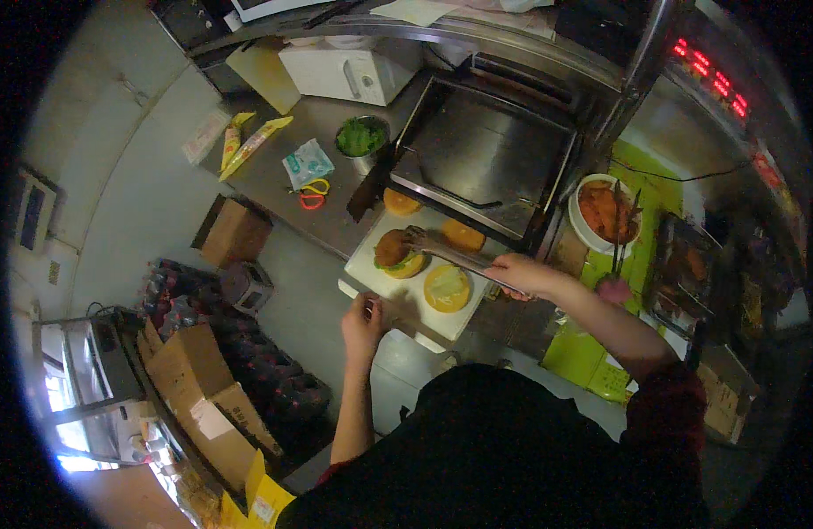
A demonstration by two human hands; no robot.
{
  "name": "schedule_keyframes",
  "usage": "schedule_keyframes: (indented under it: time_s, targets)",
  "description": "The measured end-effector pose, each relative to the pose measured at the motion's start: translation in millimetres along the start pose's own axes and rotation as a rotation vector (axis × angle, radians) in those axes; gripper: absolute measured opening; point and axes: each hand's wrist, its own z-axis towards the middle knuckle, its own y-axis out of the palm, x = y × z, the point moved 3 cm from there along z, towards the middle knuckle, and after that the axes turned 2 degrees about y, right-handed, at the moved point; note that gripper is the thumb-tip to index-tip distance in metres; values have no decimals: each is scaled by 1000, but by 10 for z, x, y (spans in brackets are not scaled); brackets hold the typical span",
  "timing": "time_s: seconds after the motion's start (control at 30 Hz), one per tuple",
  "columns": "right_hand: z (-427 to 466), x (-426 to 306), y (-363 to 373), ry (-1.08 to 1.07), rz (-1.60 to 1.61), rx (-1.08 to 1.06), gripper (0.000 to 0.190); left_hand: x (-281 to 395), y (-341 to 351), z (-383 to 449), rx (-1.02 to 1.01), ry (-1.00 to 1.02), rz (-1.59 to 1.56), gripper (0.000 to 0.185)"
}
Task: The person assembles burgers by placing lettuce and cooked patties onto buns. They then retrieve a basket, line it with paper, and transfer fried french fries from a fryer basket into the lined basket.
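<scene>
My right hand point(512, 274) grips a pair of metal tongs point(456, 256). The tips of the tongs touch a round brown patty point(392, 248) that lies over green lettuce on a bun half point(414, 266). Closer to me on the white cutting board point(373, 289) sits another bun half point(446, 288), spread with a pale sauce and bits of something light. Two golden bun pieces, a left one point(402, 201) and a right one point(464, 235), lie by the board's far side. Just off the board's near left edge, my left hand point(362, 322) is loosely curled; its fingertips are hidden.
Behind the board stands a flat griddle point(492, 152). To its left are a metal bowl of greens point(361, 137), scissors point(312, 195) and yellow sauce bags point(255, 149). At right, a white bowl of orange-brown food point(603, 215) holds dark tongs. Cartons point(201, 390) and packed bottles point(267, 370) occupy the floor.
</scene>
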Motion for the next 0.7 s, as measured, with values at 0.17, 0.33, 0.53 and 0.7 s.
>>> schedule_keyframes:
  time_s: [0.17,0.33,0.53,0.7]
  targets:
    - [95,41,-26,-12,95,-32,30,-485,17,540,65,25,29,12]
    - [155,-20,30,29,98,-41,32,-815,396,1183,-27,183,182,17]
    - [148,-61,98,52,82,-18,27,-1031,609,1304,-76,72,-4,18]
    - [115,-64,165,-5,91,-10,25,-1038,535,1224,-205,-127,-311,19]
